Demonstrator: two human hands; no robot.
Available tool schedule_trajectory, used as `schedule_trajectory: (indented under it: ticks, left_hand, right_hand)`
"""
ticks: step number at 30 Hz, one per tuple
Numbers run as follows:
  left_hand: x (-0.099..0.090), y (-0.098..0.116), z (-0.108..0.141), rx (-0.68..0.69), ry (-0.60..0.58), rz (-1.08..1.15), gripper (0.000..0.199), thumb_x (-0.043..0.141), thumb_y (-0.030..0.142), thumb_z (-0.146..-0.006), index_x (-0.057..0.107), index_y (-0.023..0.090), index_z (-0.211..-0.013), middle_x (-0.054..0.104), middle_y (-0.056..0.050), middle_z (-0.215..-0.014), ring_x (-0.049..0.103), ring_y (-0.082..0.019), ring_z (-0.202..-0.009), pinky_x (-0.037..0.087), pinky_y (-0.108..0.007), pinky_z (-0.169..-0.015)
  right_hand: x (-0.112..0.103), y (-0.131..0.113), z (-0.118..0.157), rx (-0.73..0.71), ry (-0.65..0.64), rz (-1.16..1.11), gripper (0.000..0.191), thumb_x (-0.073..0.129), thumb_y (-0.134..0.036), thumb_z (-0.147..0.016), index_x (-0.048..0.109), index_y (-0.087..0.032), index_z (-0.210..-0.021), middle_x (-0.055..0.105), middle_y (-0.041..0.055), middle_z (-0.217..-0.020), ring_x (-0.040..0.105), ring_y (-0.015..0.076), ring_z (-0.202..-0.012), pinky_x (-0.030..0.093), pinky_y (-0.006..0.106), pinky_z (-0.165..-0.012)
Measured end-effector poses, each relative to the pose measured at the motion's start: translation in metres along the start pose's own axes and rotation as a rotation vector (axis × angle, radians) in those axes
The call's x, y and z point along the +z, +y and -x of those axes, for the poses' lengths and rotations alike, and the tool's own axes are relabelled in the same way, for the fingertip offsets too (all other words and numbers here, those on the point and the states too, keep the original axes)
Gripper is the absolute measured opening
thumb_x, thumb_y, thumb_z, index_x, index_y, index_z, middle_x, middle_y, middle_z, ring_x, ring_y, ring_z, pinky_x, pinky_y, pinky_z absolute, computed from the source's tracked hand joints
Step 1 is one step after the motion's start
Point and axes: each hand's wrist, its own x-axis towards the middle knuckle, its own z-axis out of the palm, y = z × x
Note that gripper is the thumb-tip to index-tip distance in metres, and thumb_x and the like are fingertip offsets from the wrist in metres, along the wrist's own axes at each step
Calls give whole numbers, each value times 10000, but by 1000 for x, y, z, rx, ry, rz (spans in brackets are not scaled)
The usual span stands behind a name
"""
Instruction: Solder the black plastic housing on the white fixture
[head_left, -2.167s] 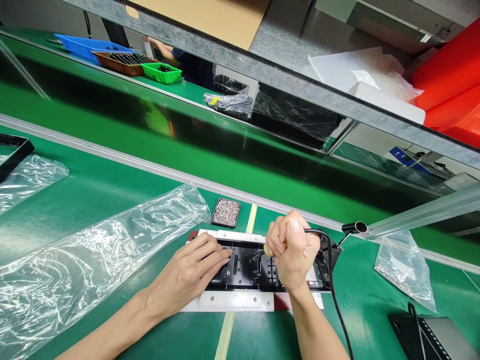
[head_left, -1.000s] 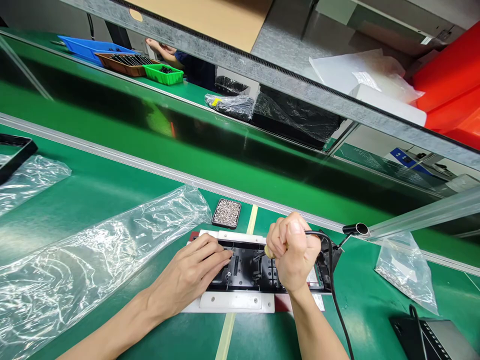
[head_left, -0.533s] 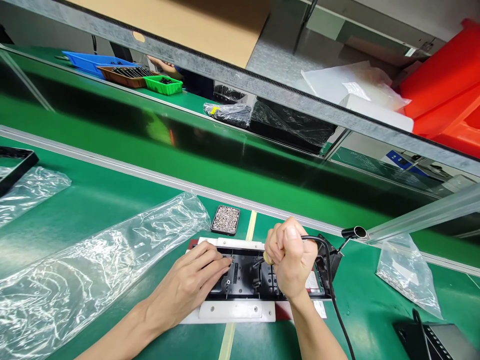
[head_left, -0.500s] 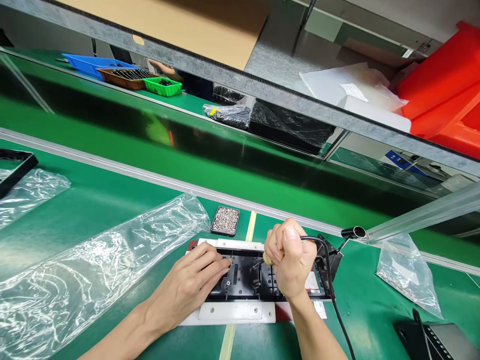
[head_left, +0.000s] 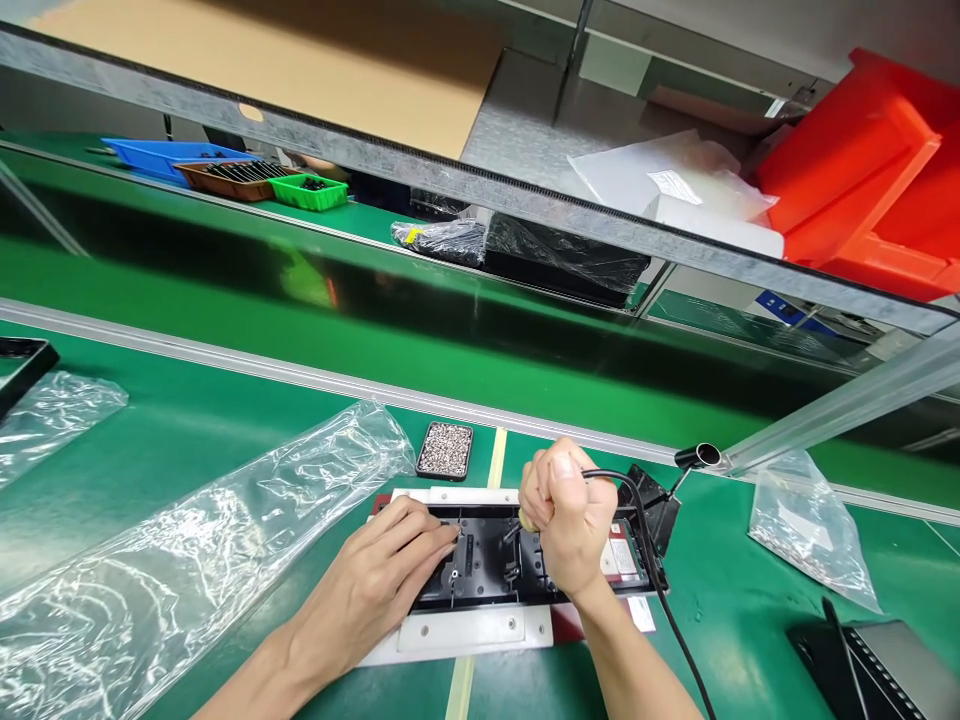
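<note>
A black plastic housing (head_left: 487, 560) lies in a white fixture (head_left: 465, 632) on the green bench. My left hand (head_left: 379, 585) rests flat on the housing's left part, fingers spread and pressing it down. My right hand (head_left: 568, 515) is a fist around a corded driver tool, held upright over the housing's middle; its black cable (head_left: 660, 600) loops away to the right and down. The tool's tip is hidden by my fingers. A small black tray of screws (head_left: 445, 450) sits just behind the fixture.
A long clear plastic bag (head_left: 195, 540) lies at the left, a smaller bag (head_left: 806, 525) at the right. A black device (head_left: 862, 665) is at the lower right corner. The conveyor belt (head_left: 375, 310) runs behind; bins stand across it.
The view has tilted and shifted slightly, so everything sits a little lower and to the left. Both hands keep the same hold on the housing and the tool.
</note>
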Motion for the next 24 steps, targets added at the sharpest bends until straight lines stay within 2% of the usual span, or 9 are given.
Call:
schedule_trajectory:
  ticks: [24]
  left_hand:
    - [0,0,0,-7,-21,-20,309,646,70,-896,665,190,-1180,643,8,-1031,499,-65,-1021,419,-229,-923]
  right_hand:
    - [0,1,0,15,8,14,437,512,-363,-1032,364,-169,-669,298,-48,-538,299,49,-467,272,163,-422]
